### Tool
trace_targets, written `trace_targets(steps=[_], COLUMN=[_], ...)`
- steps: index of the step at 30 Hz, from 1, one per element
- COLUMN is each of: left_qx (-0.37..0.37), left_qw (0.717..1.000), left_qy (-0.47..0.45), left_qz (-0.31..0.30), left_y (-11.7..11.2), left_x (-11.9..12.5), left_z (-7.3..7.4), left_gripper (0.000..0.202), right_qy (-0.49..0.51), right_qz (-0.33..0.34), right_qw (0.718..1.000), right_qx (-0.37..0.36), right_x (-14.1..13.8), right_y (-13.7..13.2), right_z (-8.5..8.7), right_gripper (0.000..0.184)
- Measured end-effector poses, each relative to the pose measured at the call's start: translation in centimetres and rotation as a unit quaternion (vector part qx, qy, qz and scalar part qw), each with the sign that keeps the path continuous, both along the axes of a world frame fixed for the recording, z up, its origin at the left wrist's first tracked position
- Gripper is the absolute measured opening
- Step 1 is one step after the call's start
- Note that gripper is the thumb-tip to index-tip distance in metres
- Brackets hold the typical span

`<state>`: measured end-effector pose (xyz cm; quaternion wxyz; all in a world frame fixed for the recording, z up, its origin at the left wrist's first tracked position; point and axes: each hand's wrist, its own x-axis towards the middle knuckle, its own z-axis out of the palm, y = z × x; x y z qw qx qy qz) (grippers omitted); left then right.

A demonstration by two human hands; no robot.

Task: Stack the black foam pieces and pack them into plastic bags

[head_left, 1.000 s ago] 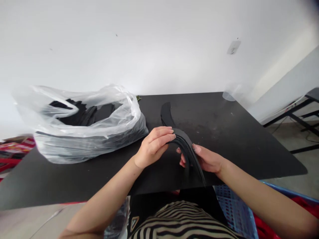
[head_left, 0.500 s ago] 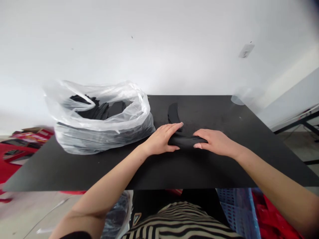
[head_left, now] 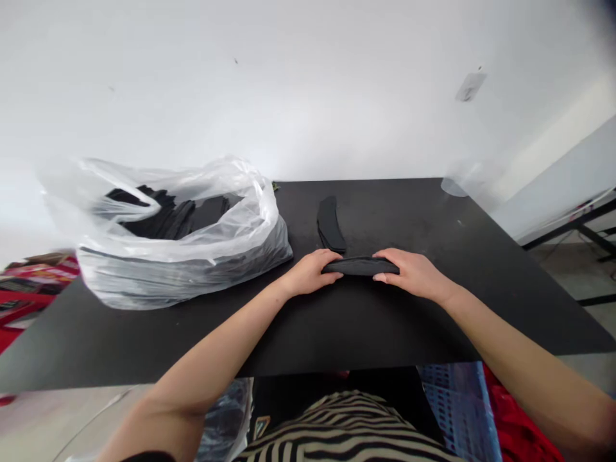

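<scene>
Between my hands lies a stack of black curved pieces [head_left: 357, 266], thin and flat like cut fabric or foam; the material I cannot tell. My left hand [head_left: 315, 271] grips its left end, thumb on the near side and fingers on the far side. The right end is pinched the same way by my right hand [head_left: 409, 272]. Just beyond, a second small pile of black curved pieces [head_left: 330, 224] rests on the black table [head_left: 394, 321]. To the left stands an open clear plastic bag [head_left: 178, 273] filled with many similar black pieces [head_left: 166, 215].
A white wall [head_left: 337, 90] rises behind the table. Below the front edge are a blue plastic basket [head_left: 459, 407], red material [head_left: 522, 417] and another plastic bag [head_left: 226, 410]. Red boxes [head_left: 41, 276] stand at the left, and a dark metal frame [head_left: 577, 224] at the right.
My left fingers have drawn back around the stack's left end, and its top edge now shows between both hands. The view has shifted slightly.
</scene>
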<state>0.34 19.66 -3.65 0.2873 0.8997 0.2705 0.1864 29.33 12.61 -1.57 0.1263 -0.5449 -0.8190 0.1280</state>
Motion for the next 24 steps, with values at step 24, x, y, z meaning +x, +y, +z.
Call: trace_targets(steps=[24], left_qx=[0.022], left_qw=[0.994], left_qy=[-0.018], left_qz=[0.105], left_y=[-0.4], left_x=[1.6], left_z=[-1.0], left_gripper=[0.049], right_qy=[0.016], right_qz=[-0.014], right_qw=[0.995], right_qx=[0.097], right_x=[1.9], right_y=[0.6], right_z=[-2.7], right_gripper=[0.072])
